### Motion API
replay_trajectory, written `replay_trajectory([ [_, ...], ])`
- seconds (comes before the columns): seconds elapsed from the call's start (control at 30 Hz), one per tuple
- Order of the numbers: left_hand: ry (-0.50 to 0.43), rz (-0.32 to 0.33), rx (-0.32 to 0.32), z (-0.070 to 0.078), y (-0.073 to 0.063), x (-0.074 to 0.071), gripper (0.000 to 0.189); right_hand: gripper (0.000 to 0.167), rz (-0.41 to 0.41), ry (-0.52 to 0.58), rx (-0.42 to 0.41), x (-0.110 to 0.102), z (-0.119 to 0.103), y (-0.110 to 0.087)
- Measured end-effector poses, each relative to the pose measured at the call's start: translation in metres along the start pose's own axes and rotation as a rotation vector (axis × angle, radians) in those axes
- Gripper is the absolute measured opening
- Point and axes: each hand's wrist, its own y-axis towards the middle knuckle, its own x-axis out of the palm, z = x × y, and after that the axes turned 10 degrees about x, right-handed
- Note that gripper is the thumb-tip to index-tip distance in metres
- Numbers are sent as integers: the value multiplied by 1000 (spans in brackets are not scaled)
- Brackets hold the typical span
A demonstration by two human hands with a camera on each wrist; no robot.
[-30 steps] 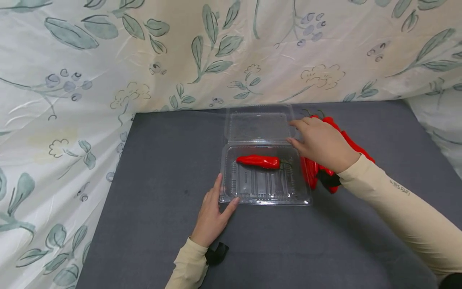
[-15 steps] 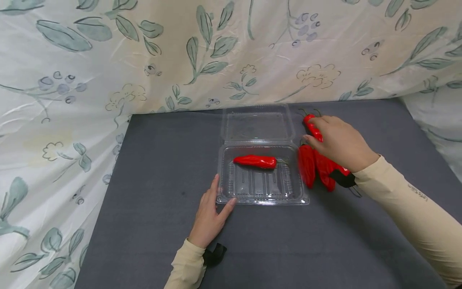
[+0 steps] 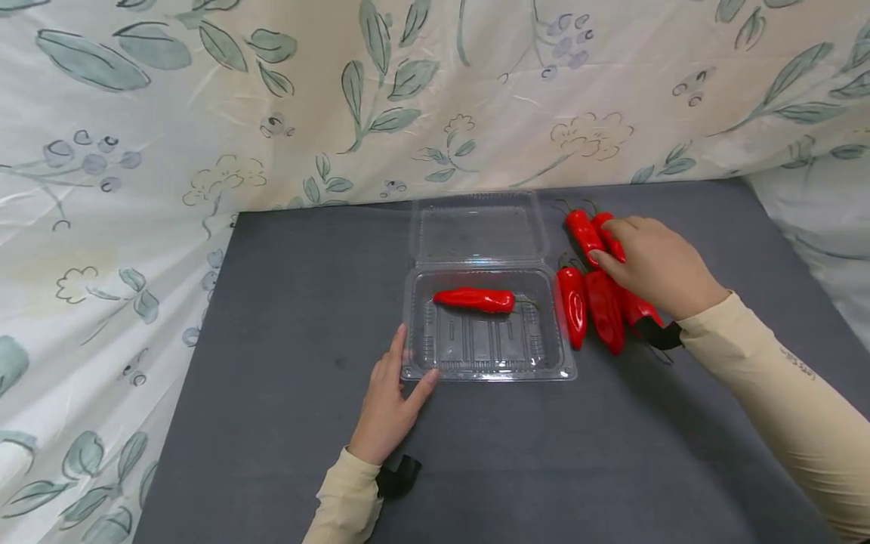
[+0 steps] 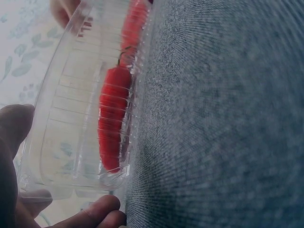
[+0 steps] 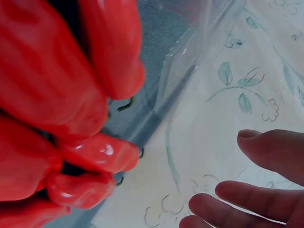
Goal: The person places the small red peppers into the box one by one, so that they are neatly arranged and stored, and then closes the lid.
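Note:
A clear plastic clamshell box [image 3: 489, 355] lies with its lid [image 3: 479, 230] folded back. One red chili pepper [image 3: 473, 300] rests inside, its green stem toward the right; the left wrist view shows this pepper [image 4: 113, 118] through the box wall. My left hand [image 3: 384, 412] touches the box's near left corner, thumb at the front edge and straight fingers along the left side. Above a group of loose red chili peppers [image 3: 573, 306] hovers my right hand [image 3: 659, 264], covering some of them. In the right wrist view its thumb [image 5: 273, 152] and fingers are apart, holding nothing.
Grey cloth [image 3: 306, 302] covers the table. A white curtain [image 3: 503, 98] with a leaf and flower print hangs behind the table's far edge and along its sides. The loose peppers lie close against the box's right side.
My right hand has moved right, from over the box's right edge to above the loose peppers, uncovering several of them. My left hand stays at the box corner. The head view has shifted slightly.

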Motion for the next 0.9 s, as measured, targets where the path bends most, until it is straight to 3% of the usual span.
replay_trajectory([
  [0.53,4,19,4,-3,0,2,80,52,-69,-8,158,17,45,3],
  [0.9,4,15,6,-2,-3,5,82,56,-113,-11,195,30,73,-7],
])
